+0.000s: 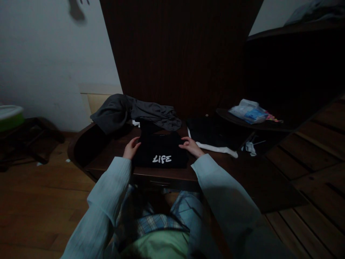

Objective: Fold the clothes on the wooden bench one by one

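Note:
A folded black garment with white lettering, upside down to me, lies on the dark wooden desk. At its left edge is my left hand, thumb and fingertips closed on the cloth. My right hand pinches the opposite edge near the far right corner. The exact grip of the fingertips is hard to make out in the dim light. Just beyond the black garment, a crumpled dark grey garment is heaped across the desk.
Right of my right hand lies a folded black cloth with a white strip. A plastic packet rests on a small shelf. A tall dark panel rises behind the desk. A green basin stands far left.

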`<action>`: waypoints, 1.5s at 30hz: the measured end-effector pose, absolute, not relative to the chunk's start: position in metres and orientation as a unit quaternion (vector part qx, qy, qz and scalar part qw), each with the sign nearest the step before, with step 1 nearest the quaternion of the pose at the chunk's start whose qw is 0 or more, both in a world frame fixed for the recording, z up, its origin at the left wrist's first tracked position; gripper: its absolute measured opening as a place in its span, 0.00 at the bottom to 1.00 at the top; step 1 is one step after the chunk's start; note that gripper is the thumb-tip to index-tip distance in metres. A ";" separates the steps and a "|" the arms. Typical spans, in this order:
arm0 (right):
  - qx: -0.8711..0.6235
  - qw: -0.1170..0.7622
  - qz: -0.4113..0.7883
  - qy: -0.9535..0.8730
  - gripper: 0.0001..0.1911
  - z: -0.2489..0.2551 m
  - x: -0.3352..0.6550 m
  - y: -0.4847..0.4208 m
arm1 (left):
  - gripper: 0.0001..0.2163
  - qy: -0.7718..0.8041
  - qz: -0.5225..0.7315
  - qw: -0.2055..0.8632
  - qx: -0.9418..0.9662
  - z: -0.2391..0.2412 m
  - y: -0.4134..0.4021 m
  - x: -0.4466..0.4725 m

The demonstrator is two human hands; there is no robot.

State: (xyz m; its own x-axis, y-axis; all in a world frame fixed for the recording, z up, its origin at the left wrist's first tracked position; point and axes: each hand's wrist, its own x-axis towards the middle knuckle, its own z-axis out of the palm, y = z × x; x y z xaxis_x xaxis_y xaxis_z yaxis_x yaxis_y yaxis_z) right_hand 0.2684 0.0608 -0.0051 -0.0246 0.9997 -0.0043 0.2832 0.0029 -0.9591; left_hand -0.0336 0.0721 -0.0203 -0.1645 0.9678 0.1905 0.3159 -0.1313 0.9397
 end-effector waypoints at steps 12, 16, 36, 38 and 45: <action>-0.541 0.391 0.460 -0.585 0.26 -0.007 0.272 0.021 | 0.31 0.577 0.489 0.376 0.536 -0.007 0.010 -0.029; -0.494 0.408 0.481 -0.598 0.29 -0.012 0.273 0.012 | 0.26 0.565 0.482 0.327 0.584 -0.015 0.000 -0.026; -0.549 0.198 -0.016 -0.812 0.23 0.002 0.200 -0.005 | 0.19 0.560 0.154 -0.030 0.814 0.002 -0.003 0.025; -0.554 0.163 -0.029 -0.816 0.25 -0.010 0.202 -0.007 | 0.20 0.570 0.150 -0.031 0.807 -0.010 -0.004 0.022; -0.601 0.135 -0.024 -0.788 0.30 -0.012 0.213 -0.015 | 0.27 0.590 0.119 -0.025 0.798 -0.010 -0.011 0.009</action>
